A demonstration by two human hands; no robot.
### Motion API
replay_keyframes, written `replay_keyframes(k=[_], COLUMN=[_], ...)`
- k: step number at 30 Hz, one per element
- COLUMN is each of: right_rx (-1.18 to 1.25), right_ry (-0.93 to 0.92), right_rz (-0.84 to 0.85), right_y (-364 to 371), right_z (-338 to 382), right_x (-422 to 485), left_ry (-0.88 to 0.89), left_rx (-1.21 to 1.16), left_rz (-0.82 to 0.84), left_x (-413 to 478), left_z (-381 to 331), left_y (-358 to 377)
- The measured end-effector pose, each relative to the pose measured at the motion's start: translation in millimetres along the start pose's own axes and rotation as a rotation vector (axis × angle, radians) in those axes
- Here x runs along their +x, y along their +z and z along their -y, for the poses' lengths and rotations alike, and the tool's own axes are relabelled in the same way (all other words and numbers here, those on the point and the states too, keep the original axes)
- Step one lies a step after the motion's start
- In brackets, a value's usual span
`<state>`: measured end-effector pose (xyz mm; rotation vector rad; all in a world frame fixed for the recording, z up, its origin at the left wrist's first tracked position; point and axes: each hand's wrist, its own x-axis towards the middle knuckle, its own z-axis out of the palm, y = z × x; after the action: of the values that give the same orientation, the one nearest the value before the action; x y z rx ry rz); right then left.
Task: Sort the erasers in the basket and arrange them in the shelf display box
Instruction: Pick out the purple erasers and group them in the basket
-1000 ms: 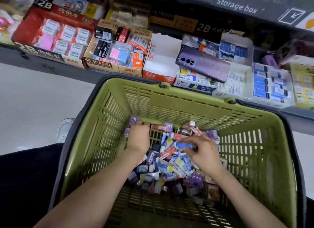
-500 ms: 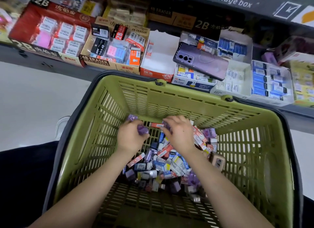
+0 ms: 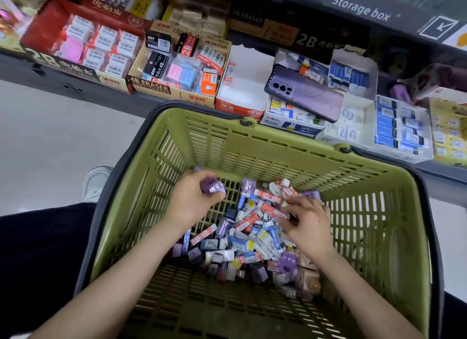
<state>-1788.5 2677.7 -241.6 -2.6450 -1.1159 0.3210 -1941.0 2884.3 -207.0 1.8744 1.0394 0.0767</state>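
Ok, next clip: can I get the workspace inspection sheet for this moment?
Surface: shelf carrying open display boxes; basket in front.
Job's things: erasers heaped mixed in basket; white box looks nearly empty.
Clutter: phone lying across a box.
Hands: left hand grips purple erasers; right hand fingers down in the heap, grip unclear.
Cables: nothing seen.
Surroundings: pale floor, shoe, "Storage box" sign.

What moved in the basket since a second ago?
The right hand swung over beside the left hand, then back right onto the eraser pile. The left hand kept gripping purple erasers. The basket stayed put.
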Motion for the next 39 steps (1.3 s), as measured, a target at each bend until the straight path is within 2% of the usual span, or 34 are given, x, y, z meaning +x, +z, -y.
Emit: replay_keyframes(k=[5,11,16,20,23,27,31,34,39], right_rx=[0.065,-0.37,-0.55,-0.364,-0.275,-0.151,-0.074,0.031,0.139], right_ry=[-0.074,-0.004,0.035,0.03,-0.034,-0.026,-0.017,0.062,0.112], right_rz=[-0.102,-0.061,0.02,-0.079,-0.143,-0.165,-0.085,0.041,0.084], right_y=[23,47,53,60,66,72,87,92,93], right_z=[39,72,87,82,80,98,119,129,139], right_x=[27,57,59,59,54,53,60,68,74], left_ry=[0.07,0.118,0.28,0.453,0.465,0.47,0.455,0.462,0.478], left_rx=[0.016,0.022,0.063,0.191,0.191,0.149,0.11,0.127,0.148], left_rz=[-0.035,-0.077,-0.189,-0.293,-0.365,-0.397,-0.399,-0.388,-0.375], left_x=[-18,-43,-51,-45,-42,-40,-38,-36,-34], left_z=[-14,-17,-29,-29,-26,-21,-18,-17,-16], left_y=[-19,-48,-78,-100,-110,-111,-109,-109,-109])
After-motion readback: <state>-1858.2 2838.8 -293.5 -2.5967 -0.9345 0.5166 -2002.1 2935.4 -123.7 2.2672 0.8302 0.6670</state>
